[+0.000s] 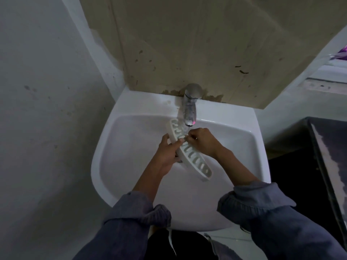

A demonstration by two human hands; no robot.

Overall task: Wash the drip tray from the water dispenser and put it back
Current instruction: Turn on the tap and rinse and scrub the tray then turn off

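Observation:
A long white drip tray (195,158) with a row of slots is held over the white sink (131,147), slanting from the tap down to the right. Water runs from the chrome tap (190,106) onto the tray's upper end. My left hand (169,152) grips the tray from its left side, thumb across the slotted top. My right hand (201,140) is on the tray's middle from the right, its fingertips curled onto the slots. The part of the tray under my fingers is hidden.
The sink is fixed to a stained beige wall panel (206,44) in a corner, with a grey wall (47,109) close on the left. A dark bin or box (319,156) stands to the right of the sink. A white ledge (326,76) lies at the far right.

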